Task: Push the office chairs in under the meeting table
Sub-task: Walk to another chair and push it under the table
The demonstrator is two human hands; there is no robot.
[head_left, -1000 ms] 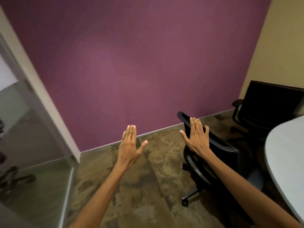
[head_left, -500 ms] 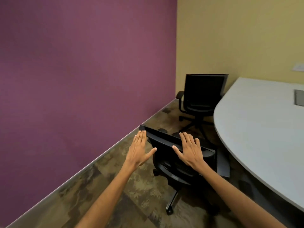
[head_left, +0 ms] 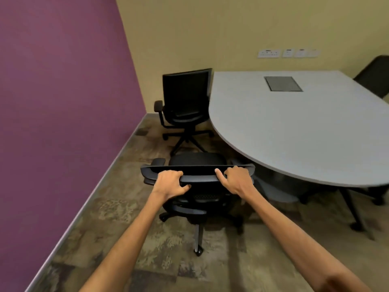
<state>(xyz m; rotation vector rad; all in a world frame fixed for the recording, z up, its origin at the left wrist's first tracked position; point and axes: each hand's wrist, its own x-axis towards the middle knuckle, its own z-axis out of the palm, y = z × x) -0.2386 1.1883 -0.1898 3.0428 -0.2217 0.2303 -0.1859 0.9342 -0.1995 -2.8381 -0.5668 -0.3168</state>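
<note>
A black office chair [head_left: 197, 163] stands right in front of me, its seat facing away, beside the rounded end of the grey meeting table [head_left: 294, 131]. My left hand [head_left: 169, 184] grips the left part of the backrest's top rail. My right hand [head_left: 236, 180] grips the right part of the same rail. A second black chair [head_left: 185, 100] stands further off in the corner, pulled out from the table's far left edge. A third dark chair [head_left: 376, 76] shows at the far right behind the table.
A purple wall [head_left: 63, 102] runs along the left, with a strip of patterned carpet [head_left: 117, 218] between it and the near chair. The yellow wall behind carries socket plates [head_left: 288, 53]. A grey hatch [head_left: 283, 83] sits in the tabletop. A table leg on a castor [head_left: 355, 220] stands at right.
My view swung right from the purple wall toward the table. Both hands went from flat and open above the near chair's backrest to closed on its top rail.
</note>
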